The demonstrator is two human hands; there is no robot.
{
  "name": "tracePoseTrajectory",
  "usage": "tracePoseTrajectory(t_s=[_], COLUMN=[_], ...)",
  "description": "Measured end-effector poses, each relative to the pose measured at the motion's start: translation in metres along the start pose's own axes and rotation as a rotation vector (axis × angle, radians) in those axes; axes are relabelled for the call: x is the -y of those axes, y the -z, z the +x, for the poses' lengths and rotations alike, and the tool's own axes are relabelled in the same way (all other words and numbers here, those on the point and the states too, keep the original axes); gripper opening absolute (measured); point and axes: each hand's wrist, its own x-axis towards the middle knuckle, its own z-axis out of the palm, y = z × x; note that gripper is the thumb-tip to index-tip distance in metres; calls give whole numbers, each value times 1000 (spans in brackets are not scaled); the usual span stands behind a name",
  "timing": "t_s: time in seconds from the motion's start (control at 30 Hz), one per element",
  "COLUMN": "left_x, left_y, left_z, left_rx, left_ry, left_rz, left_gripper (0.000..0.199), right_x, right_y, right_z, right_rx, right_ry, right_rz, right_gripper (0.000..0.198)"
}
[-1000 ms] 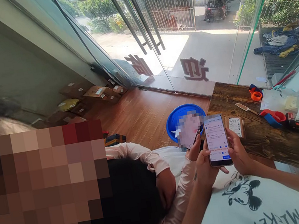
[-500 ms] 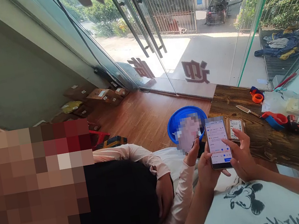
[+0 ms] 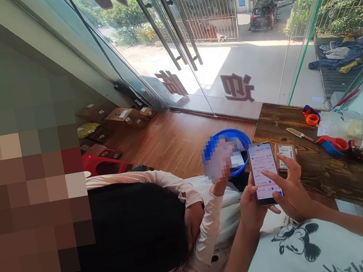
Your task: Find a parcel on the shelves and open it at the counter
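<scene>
A smartphone (image 3: 262, 159) with a lit white screen of text rows and a blue button is held upright in front of my body. My left hand (image 3: 251, 205) wraps round its lower left edge, the thumb on the near side. Over the lower right of the screen, my right hand (image 3: 293, 189) has its fingers spread, one fingertip at or just above the glass. Just behind that hand, a small brown parcel (image 3: 294, 156) with a white label lies on the wooden table.
A person in pale pink sleeves (image 3: 209, 229) sits close on my left. A blue basin (image 3: 242, 137) stands beyond. The wooden table (image 3: 273, 125) carries a knife (image 3: 300, 134), a tape dispenser (image 3: 334, 145) and plastic bags. Cartons (image 3: 126, 116) lie by the glass door (image 3: 214, 65).
My right fingertip has moved left across the screen, and the rows shown have shifted slightly. The neighbour's hand has moved left, and their body has leaned left, baring more of a red stool.
</scene>
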Motion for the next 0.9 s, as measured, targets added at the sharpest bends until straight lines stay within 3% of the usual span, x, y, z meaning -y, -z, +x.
tracePoseTrajectory(t_s=[0.9], left_x=[1], left_y=[0], left_z=[-3], left_rx=[-26], left_ry=[-8], left_rz=[-3], left_gripper=[91], right_x=[-5], right_y=[-4], right_z=[-6], right_rx=[-6], right_ry=[-27], right_rz=[40], right_gripper=[48])
